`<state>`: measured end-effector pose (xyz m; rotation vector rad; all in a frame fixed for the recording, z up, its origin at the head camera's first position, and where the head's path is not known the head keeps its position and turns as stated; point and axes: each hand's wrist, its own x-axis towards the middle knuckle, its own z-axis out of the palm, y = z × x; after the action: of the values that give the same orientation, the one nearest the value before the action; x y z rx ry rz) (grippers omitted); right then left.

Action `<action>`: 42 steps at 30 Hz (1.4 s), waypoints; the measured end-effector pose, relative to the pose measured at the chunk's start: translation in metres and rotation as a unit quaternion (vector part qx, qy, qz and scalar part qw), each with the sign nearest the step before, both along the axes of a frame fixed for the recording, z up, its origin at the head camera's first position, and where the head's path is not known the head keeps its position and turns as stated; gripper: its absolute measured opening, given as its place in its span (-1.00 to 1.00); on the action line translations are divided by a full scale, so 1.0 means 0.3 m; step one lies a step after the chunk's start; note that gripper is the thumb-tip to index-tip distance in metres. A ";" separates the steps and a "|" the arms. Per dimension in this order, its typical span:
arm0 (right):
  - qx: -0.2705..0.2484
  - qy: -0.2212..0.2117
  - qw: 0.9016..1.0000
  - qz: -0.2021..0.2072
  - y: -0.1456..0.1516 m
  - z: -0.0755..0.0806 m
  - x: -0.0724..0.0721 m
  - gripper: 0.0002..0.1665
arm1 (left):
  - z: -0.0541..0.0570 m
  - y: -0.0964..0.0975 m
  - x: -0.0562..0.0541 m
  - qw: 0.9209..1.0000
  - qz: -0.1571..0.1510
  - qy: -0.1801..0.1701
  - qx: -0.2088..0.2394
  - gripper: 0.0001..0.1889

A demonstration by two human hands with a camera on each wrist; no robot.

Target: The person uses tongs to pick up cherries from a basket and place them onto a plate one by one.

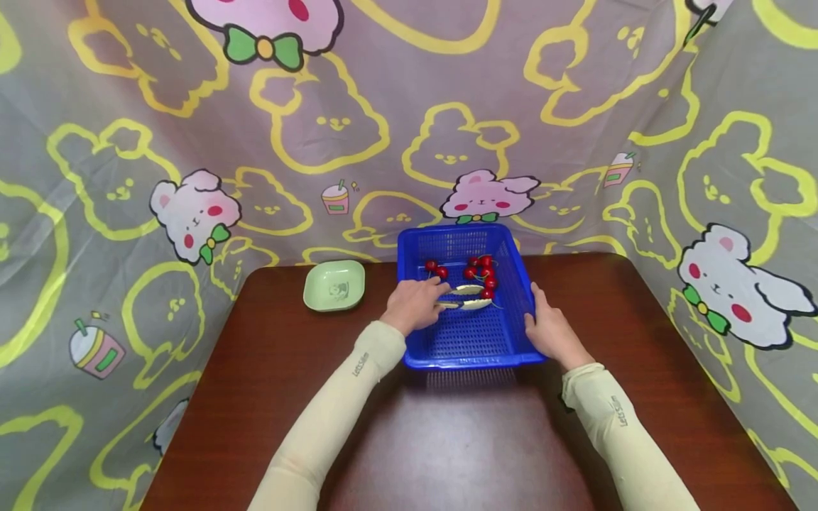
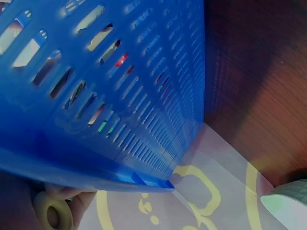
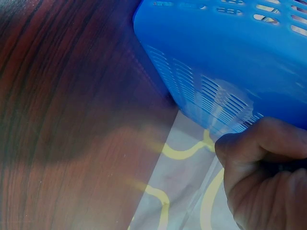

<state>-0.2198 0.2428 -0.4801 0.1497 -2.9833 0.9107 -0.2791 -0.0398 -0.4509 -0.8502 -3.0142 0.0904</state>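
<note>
A blue plastic basket (image 1: 473, 341) with slotted walls stands on the table. Several red cherries (image 1: 487, 272) lie inside it, most on the right and a few at the back left. Over the basket's left side, my left hand (image 1: 415, 304) holds a pair of tongs (image 1: 469, 290). Their two pale, broad tips are parted, and one reaches a cherry. A yellowish ring handle (image 2: 53, 213) shows at the hand in the left wrist view. My right hand (image 1: 551, 328) grips the basket's right rim; in the right wrist view its bent fingers (image 3: 268, 143) lie against the blue wall.
Left of the basket, a light green square dish (image 1: 334, 285) with a small printed picture rests on the brown table (image 1: 287, 369). A grey patterned cloth (image 1: 383, 92) rises behind the table and along both sides.
</note>
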 end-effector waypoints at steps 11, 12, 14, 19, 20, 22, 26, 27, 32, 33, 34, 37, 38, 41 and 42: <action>-0.006 -0.003 1.000 0.005 0.000 0.005 -0.001 -0.20 | -0.001 -0.002 0.002 1.000 0.000 0.008 0.005 -0.52; -0.006 -0.004 1.000 0.005 -0.001 0.005 -0.001 -0.20 | 0.000 -0.004 0.003 1.000 0.000 0.009 0.007 -0.52; -0.006 -0.006 1.000 0.005 0.001 0.007 0.000 -0.20 | 0.004 -0.006 0.006 1.000 0.000 0.010 0.010 -0.52; -0.007 -0.004 1.000 0.006 0.000 0.008 -0.001 -0.20 | 0.021 -0.019 0.020 1.000 0.001 0.013 0.016 -0.52; -0.008 -0.004 1.000 0.006 -0.001 0.008 -0.002 -0.20 | 0.023 -0.023 0.023 1.000 -0.001 0.014 0.018 -0.52; -0.009 -0.003 1.000 0.006 -0.002 0.009 -0.002 -0.20 | 0.025 -0.031 0.029 1.000 -0.002 0.017 0.022 -0.52; -0.010 -0.004 1.000 0.006 0.000 0.009 0.001 -0.20 | 0.029 -0.044 0.043 0.999 -0.005 0.026 0.032 -0.54; -0.010 -0.003 1.000 0.005 0.001 0.009 0.002 -0.20 | 0.030 -0.047 0.046 0.999 -0.006 0.027 0.035 -0.54; -0.009 -0.003 1.000 0.005 0.000 0.010 0.002 -0.20 | 0.040 -0.070 0.061 0.998 -0.003 0.036 0.049 -0.55; -0.009 -0.003 1.000 0.005 0.000 0.010 0.001 -0.20 | 0.042 -0.075 0.064 0.998 -0.002 0.036 0.052 -0.55; -0.008 -0.003 1.000 0.005 -0.001 0.010 0.001 -0.20 | 0.045 -0.080 0.067 0.998 -0.001 0.036 0.056 -0.55; -0.008 -0.005 1.000 0.005 -0.001 0.010 0.001 -0.20 | 0.052 -0.095 0.075 0.997 -0.001 0.038 0.066 -0.55; -0.007 -0.005 1.000 0.004 0.000 0.009 0.001 -0.20 | 0.054 -0.100 0.078 0.997 -0.002 0.040 0.068 -0.55; -0.006 -0.005 1.000 0.002 0.001 0.008 0.000 -0.20 | 0.063 -0.115 0.085 0.996 -0.002 0.047 0.075 -0.56; -0.005 -0.005 1.000 0.002 0.001 0.008 0.000 -0.20 | 0.065 -0.120 0.087 0.996 -0.001 0.050 0.076 -0.56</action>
<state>-0.2199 0.2431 -0.4777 0.1525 -2.9886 0.9310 -0.2529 -0.0759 -0.4313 -0.8083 -2.8819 -0.0935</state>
